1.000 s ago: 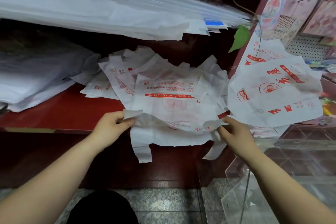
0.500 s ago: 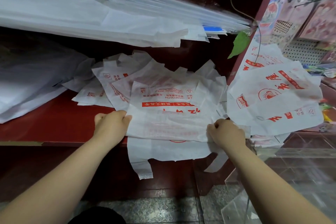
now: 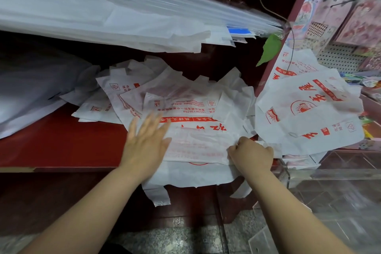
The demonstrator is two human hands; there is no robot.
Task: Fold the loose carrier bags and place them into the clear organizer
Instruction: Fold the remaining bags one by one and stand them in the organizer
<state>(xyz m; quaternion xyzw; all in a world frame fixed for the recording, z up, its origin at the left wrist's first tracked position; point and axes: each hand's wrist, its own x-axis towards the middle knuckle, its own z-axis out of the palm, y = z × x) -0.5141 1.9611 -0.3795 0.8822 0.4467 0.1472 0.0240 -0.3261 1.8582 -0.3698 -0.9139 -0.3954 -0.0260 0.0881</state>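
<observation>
Two bare hands work on one white carrier bag (image 3: 198,144) with red print. It lies on top of a loose pile of bags (image 3: 181,93) at the front edge of the red desk (image 3: 61,140). The bag is folded over on itself, and its lower part and both handle strips hang down past the desk's edge.

The left hand (image 3: 145,146) lies flat on the left part of the bag. Its fingers (image 3: 151,125) are straight and spread, pressing the plastic down without curling round it, and they look slightly blurred. The right hand (image 3: 250,155) is at the bag's right edge with its fingers (image 3: 237,149) curled tight, pinching the folded layers there.

The clear organizer (image 3: 329,187) stands low on the right, just beside the right forearm, and its transparent walls and dividers are visible. A second heap of bags (image 3: 309,113) with larger red characters lies beyond its far edge, well apart from the left hand.

Above the desk, a thick stack of plain white and clear bags (image 3: 103,14) juts out from the left. A green leaf (image 3: 270,48) hangs near its right end. Speckled stone floor (image 3: 185,237) shows below the desk.
</observation>
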